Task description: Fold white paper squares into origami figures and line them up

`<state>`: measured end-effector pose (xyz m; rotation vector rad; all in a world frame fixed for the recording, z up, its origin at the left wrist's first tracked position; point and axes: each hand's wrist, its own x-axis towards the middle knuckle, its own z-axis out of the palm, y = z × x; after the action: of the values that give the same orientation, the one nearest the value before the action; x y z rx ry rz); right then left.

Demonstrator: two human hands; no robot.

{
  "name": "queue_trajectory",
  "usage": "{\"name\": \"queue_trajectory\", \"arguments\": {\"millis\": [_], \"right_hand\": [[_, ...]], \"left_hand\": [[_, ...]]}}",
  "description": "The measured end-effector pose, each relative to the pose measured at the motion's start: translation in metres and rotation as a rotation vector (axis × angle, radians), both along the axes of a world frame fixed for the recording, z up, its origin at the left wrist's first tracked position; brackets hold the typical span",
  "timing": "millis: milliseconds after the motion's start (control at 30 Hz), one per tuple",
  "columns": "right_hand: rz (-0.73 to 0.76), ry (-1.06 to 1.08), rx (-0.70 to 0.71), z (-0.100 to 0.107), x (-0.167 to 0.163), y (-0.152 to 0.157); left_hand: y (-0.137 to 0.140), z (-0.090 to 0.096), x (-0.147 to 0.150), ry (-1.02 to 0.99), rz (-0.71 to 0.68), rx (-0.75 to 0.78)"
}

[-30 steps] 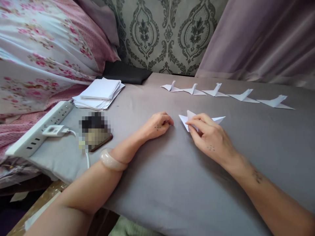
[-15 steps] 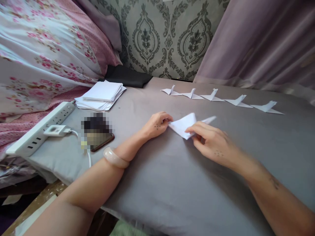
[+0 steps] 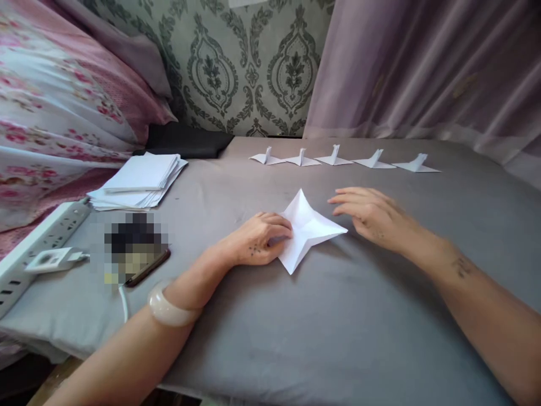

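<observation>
A charger (image 3: 51, 260) at left bears a marking too small to read. The left hand (image 3: 257, 239) grasps the left side of a paper star (image 3: 309, 226); the right hand (image 3: 372, 217), fingers loose, hovers just right of it.

White paper (image 3: 311, 228), creased into a star shape.
Three sharp points show: far, near and right; the left side is hidden. It sits spread out, middle dipped, over grey cloth (image 3: 270, 332).

Single head view, facing forward, down over grey cloth (image 3: 321, 338).
</observation>
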<state>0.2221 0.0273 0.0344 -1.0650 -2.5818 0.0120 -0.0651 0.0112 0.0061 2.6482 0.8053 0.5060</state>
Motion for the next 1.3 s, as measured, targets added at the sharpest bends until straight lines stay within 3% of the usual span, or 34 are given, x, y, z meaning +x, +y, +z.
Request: {"name": "queue_trajectory", "arguments": {"millis": [100, 167, 267, 433, 567, 800, 1000, 1300], "right_hand": [[0.056, 0.076, 0.066, 0.001, -0.019, -0.035], [0.103, -0.025, 0.034, -0.002, -0.036, -0.058], [0.043, -0.170, 0.084, -0.015, -0.054, -0.074], [-0.046, -0.248, 0.203, -0.027, -0.054, -0.059], [-0.126, -0.238, 0.260, -0.028, -0.036, -0.038], [-0.267, -0.178, 0.032, -0.034, -0.014, -0.031], [-0.454, 0.126, -0.184, -0.023, -0.010, -0.057], [-0.443, 0.004, -0.255, -0.022, -0.020, -0.071]], "left_hand": [[-0.006, 0.001, 0.004, 0.068, 0.045, 0.015], [-0.008, 0.000, 0.008, 0.097, 0.086, 0.039], [-0.008, -0.004, 0.012, 0.094, 0.144, 0.078], [-0.010, -0.003, 0.011, -0.078, 0.207, 0.125], [-0.014, 0.000, 0.018, -0.050, 0.122, 0.169], [-0.012, -0.002, 0.048, 0.258, 0.044, 0.388], [-0.017, 0.018, 0.070, 0.555, -0.003, 0.323], [-0.008, 0.027, 0.089, 0.530, 0.137, 0.196]]}}
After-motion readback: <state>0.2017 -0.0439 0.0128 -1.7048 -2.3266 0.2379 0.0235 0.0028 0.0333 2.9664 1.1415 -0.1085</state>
